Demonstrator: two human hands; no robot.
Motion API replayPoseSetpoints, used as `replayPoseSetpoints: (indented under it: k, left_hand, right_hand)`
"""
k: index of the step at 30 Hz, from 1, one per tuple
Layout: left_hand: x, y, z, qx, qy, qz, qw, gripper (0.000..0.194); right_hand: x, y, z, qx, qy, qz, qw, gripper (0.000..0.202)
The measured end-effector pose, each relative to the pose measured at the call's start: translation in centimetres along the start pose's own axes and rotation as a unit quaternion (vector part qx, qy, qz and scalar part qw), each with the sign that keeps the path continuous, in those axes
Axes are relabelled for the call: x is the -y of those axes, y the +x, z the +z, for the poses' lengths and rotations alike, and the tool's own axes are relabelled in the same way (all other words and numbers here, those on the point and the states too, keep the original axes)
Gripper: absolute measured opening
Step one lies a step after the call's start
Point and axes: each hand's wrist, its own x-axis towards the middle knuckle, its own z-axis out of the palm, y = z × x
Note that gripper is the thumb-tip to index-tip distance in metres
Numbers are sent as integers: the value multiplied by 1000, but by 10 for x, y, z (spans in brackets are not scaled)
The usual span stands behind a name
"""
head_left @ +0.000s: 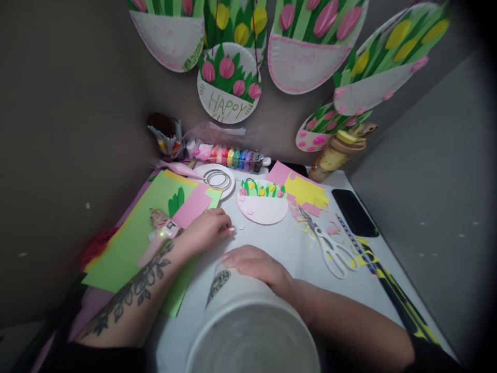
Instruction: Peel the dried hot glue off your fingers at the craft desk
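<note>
Left hand (207, 228) pinching tiny pink paper scrap (230, 228): light, flimsy, best taken by fingertips; right hand (258, 267) resting flat, unclenched, atop white bucket (248, 321): stiff, smooth.

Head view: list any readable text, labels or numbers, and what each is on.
"HAPPY": green letters on the small paper-plate tulip basket hung on the wall.
Plate at top left: green marks along its rim, too blurred to read.
White bucket: dark emblem, no legible letters.
Paint pots: no label readable.

Head camera – close, seemingly steep, facing table (279, 243).
</note>
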Motion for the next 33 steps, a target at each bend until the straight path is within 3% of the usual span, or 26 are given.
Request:
replayPoseSetpoints:
  k: [3,5,14,33]
  left_hand:
    - [0,0,0,1,-5,-4,1000,14]
    - [0,0,1,2,-7,-8,1000,15]
    - [-3,1,-1,0,-10,-6,1000,16]
    - [-4,2,-2,9,-22,-3,1000,25]
  right_hand:
    - [10,11,-9,-59,-19,-100,993,73]
    - [16,17,-15,-72,-31,-114,990,72]
    - [25,18,-32,-57,-98,-91,989,75]
    - [20,12,-34,-76,-84,-36,993,67]
